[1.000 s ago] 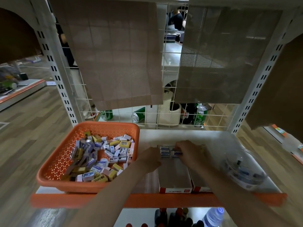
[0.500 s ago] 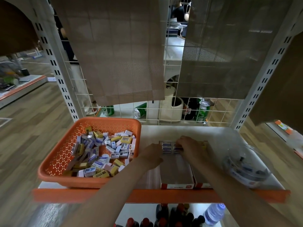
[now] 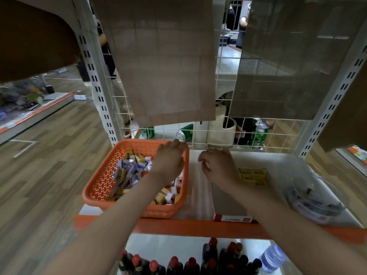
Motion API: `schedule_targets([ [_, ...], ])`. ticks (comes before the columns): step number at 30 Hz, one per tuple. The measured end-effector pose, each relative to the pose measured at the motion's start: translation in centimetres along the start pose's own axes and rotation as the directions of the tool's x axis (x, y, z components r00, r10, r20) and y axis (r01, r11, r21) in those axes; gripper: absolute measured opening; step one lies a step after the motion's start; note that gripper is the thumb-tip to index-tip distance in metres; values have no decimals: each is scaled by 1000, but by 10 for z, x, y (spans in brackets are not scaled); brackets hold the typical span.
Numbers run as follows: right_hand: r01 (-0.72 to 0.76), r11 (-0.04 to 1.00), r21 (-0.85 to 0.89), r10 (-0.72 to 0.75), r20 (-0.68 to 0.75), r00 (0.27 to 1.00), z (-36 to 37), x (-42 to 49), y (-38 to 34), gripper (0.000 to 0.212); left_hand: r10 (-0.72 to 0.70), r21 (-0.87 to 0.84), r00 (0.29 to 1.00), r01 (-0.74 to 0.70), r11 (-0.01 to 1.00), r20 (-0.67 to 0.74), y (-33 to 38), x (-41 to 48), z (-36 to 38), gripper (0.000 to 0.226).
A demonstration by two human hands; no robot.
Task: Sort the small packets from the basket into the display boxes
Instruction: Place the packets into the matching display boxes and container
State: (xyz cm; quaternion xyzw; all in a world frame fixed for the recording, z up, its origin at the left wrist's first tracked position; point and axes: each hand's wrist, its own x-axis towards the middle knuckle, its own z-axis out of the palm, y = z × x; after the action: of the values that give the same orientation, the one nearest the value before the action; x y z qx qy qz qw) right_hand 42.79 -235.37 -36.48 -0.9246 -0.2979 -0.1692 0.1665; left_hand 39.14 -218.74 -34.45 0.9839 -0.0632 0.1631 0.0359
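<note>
Left hand (image 3: 169,161) flat, open over the basket (image 3: 95,187); right hand (image 3: 216,165) curled, contents unclear. A hasty grab could mix packets (image 3: 129,171) or shove the basket off the shelf (image 3: 178,227).

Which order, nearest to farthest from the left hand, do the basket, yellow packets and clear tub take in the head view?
1. Basket: directly under the left hand, on the left.
2. Yellow packets: to the right, beyond the right hand.
3. Clear tub: far right, past the packets.
</note>
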Motion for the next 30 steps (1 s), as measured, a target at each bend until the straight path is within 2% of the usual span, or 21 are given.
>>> schedule_targets([
  [4,112,994,6,-112,40,993,14,18,-43,22,-146,163,984,128,978,102,-54,-27,-11,51],
  [9,184,981,64,-191,157,969,40,34,-77,22,-245,222,941,194,956,235,-107,-63,-16,45],
  [20,219,972,84,-234,422,876,92,60,-132,34,-187,208,956,141,968,224,-147,-84,-19,42],
  [26,147,982,121,-188,476,859,118,62,-146,29,-158,218,963,110,970,217,-153,-84,-13,39],
  [30,162,980,114,-197,472,860,117,64,-145,29,-136,215,955,80,973,263,-153,-84,-9,33],
])
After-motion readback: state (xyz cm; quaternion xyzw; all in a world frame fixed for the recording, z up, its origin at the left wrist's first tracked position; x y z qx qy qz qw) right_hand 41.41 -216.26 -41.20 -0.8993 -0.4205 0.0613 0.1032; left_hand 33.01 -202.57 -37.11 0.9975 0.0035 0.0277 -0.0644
